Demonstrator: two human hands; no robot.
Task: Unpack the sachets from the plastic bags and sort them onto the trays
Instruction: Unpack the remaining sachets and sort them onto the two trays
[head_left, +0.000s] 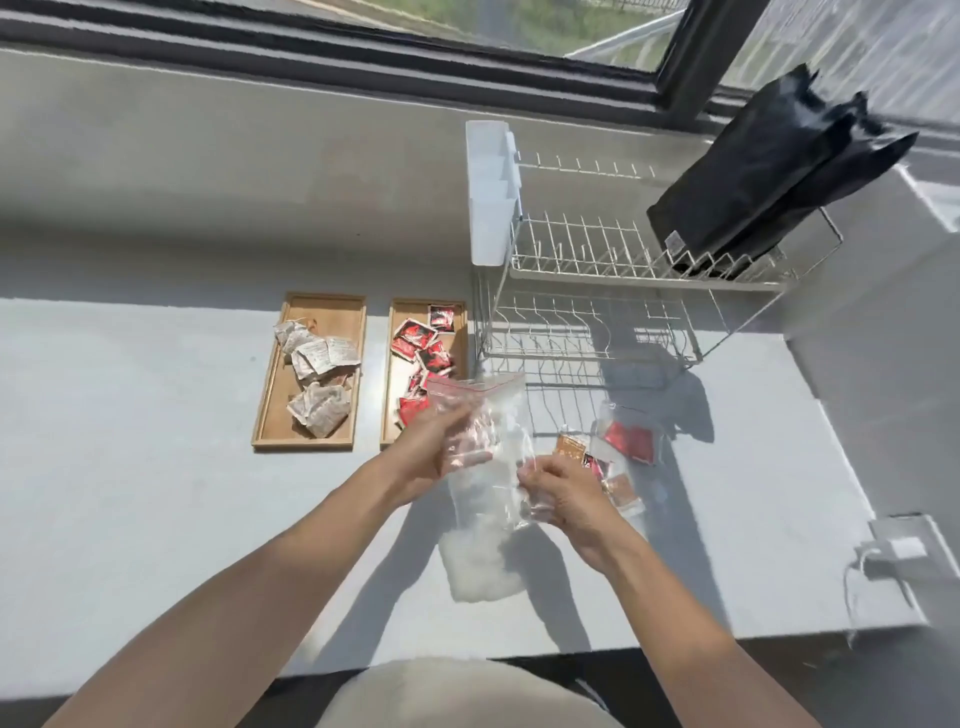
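Observation:
Both of my hands hold a clear zip plastic bag (491, 415) above the counter; my left hand (426, 452) grips its upper side and my right hand (561, 493) pinches its lower right part. Whether anything is inside it is hard to tell. The left wooden tray (270, 410) carries several white sachets (317, 374). The right wooden tray (397, 312) carries several red sachets (423, 348). Right of my hands lie another plastic bag with red sachets (628, 439) and a few orange and red sachets (571, 447).
A white wire dish rack (623, 291) stands behind my hands, with a white plastic holder (491, 197) on its left end and a black pouch (769, 176) on its top tier. A white charger and cable (893, 551) lie at the right edge. Another empty-looking bag (483, 566) lies under my hands.

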